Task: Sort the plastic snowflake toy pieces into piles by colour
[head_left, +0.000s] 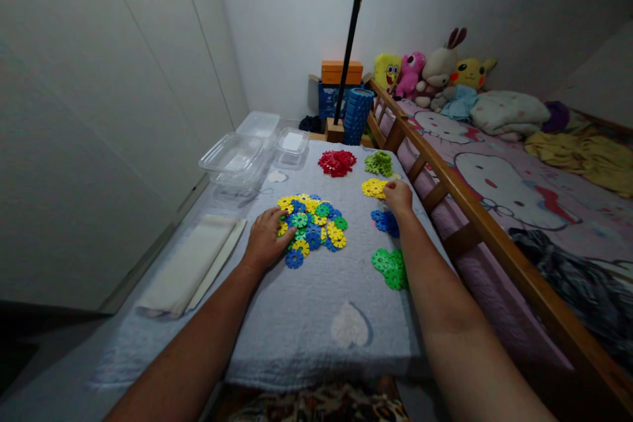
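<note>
A mixed heap of yellow, blue and green snowflake discs (pixel 316 224) lies in the middle of the pale blue cloth (pixel 321 303). My left hand (pixel 266 237) rests at the heap's left edge, fingers curled onto the discs. My right hand (pixel 398 196) reaches to the yellow pile (pixel 373 188), fingers bent down at its right edge. Sorted piles lie around it: red (pixel 337 162), light green (pixel 378 163), blue (pixel 384 220) and green (pixel 390 265). Whether either hand pinches a disc is hidden.
Clear plastic containers (pixel 237 159) and lids (pixel 291 142) stand at the far left of the cloth. A folded white cloth (pixel 192 264) lies to the left. A wooden bed rail (pixel 475 217) runs along the right, with plush toys (pixel 435 72) behind. A black pole (pixel 351 33) rises at the back.
</note>
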Demonstrator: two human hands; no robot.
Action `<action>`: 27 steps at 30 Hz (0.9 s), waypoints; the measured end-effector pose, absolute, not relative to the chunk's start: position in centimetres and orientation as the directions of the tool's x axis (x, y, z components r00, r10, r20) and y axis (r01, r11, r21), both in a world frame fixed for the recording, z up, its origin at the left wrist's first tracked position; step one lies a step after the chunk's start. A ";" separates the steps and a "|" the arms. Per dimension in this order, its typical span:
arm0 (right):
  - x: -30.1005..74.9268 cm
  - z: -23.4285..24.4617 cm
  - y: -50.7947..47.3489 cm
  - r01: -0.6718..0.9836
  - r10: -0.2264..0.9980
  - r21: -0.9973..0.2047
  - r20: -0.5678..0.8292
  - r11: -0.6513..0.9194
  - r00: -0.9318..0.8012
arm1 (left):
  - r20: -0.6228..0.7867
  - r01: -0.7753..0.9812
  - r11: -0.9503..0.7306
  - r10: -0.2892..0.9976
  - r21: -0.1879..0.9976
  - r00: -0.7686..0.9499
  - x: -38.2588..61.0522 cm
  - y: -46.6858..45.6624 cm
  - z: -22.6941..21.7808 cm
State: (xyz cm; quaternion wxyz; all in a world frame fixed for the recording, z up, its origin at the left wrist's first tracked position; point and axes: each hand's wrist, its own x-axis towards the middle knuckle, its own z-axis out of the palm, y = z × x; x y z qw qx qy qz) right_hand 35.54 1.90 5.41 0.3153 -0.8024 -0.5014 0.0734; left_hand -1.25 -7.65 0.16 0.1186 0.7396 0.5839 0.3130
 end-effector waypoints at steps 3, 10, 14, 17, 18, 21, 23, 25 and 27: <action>33.9 5.9 -0.2 0.746 0.903 -0.651 0.225 -0.140 0.366 | 0.314 0.774 -0.296 0.940 0.560 0.132 -1.5 -7.6 0.4; 27.2 5.3 -7.8 0.744 0.963 -0.619 0.090 0.252 -0.252 | 0.260 0.761 -0.362 0.930 0.539 0.258 -2.3 -7.8 0.6; 25.3 4.2 -9.6 0.829 0.949 -0.467 0.095 0.309 -0.301 | 0.286 0.764 -0.372 0.924 0.528 0.252 -2.3 -7.6 0.2; 25.1 3.4 -9.6 0.843 0.954 -0.449 0.099 0.295 -0.282 | 0.339 0.772 -0.376 0.914 0.512 0.221 -2.3 -7.4 -0.1; 25.1 3.2 -9.5 0.837 0.953 -0.457 0.104 0.300 -0.285 | 0.355 0.779 -0.372 0.912 0.505 0.206 -2.3 -7.4 -0.2; 24.9 2.8 -9.3 0.804 0.941 -0.491 0.130 0.334 -0.311 | 0.381 0.797 -0.346 0.911 0.496 0.158 -2.3 -7.2 -0.4; 24.8 2.6 -9.2 0.774 0.934 -0.526 0.159 0.353 -0.319 | 0.380 0.799 -0.340 0.912 0.496 0.153 -2.4 -7.2 -0.5; 24.6 2.5 -9.1 0.733 0.932 -0.577 0.192 0.360 -0.307 | 0.373 0.796 -0.343 0.914 0.498 0.161 -2.5 -7.1 -0.5; 24.6 2.4 -9.0 0.696 0.937 -0.628 0.233 0.349 -0.260 | 0.365 0.797 -0.338 0.917 0.500 0.160 -2.5 -7.1 -0.5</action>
